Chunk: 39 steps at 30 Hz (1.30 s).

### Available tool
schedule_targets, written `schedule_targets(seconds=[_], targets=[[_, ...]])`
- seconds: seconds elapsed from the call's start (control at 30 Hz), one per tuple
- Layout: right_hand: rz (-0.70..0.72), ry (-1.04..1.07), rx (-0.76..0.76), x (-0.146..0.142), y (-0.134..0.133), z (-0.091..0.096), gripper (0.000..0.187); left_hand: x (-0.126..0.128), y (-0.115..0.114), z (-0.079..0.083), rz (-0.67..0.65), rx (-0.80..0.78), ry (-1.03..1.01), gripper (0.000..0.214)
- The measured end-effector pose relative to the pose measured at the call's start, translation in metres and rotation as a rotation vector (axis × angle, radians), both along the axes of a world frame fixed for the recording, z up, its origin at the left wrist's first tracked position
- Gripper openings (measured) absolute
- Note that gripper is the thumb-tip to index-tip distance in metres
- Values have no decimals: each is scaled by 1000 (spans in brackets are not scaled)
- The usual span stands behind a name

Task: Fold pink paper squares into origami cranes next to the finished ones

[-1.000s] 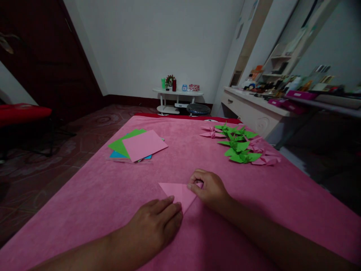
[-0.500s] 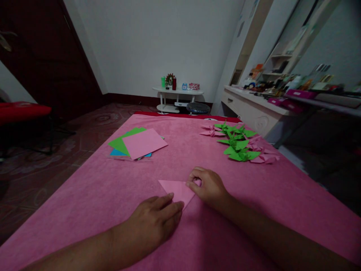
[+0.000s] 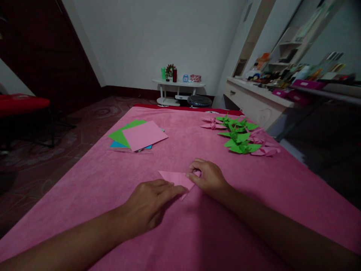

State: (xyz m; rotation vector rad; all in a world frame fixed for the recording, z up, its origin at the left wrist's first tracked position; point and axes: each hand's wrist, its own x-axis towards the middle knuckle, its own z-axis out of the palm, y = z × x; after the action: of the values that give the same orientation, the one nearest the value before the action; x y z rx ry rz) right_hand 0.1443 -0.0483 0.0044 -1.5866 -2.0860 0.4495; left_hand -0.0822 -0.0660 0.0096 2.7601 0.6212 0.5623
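A pink sheet of origami paper (image 3: pixel 175 177), folded into a triangle, lies on the pink cloth (image 3: pixel 118 188) in front of me. My right hand (image 3: pixel 208 177) has its fingers curled on the paper's right corner, thumb and fingertips pinching it. From the lower left my left hand (image 3: pixel 153 199) reaches over the paper. Its fingers are stretched out, the fingertips resting on the paper near the lower point and hiding part of the left edge.
A stack of square papers, the top one pink (image 3: pixel 145 135) with green (image 3: pixel 118 134) and blue beneath, lies at far left. Folded green paper cranes (image 3: pixel 237 137) and pink paper cranes (image 3: pixel 213 124) are grouped at far right. A white side table (image 3: pixel 179 82) stands by the wall.
My left hand has shifted across the paper, its index finger and thumb now further apart and nearer the right side. My right hand keeps its pinch. The view has tilted slightly down.
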Motion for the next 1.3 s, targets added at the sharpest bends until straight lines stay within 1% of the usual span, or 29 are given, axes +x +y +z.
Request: schedule_targets(seconds=[0.1,0.23,0.43,0.57,0.73,1.03,1.3], targets=[[-4,-3,-2,0,0,0,4,1,1,3,-8,-17,22,50],[4,-4,5,0,0,-1,4,1,0,5,-65,67,54,52],[15,-14,11,1,0,-3,4,1,1,2,-91,165,121,53],[9,-15,11,1,0,-3,5,1,1,1,-86,210,106,52],[2,-13,8,0,0,-2,5,2,0,2,-84,214,95,51],[-1,-12,6,0,0,0,5,2,-1,-4,-75,268,117,42],[-24,-30,3,-1,-1,0,7,2,-4,-2,-85,340,133,38]])
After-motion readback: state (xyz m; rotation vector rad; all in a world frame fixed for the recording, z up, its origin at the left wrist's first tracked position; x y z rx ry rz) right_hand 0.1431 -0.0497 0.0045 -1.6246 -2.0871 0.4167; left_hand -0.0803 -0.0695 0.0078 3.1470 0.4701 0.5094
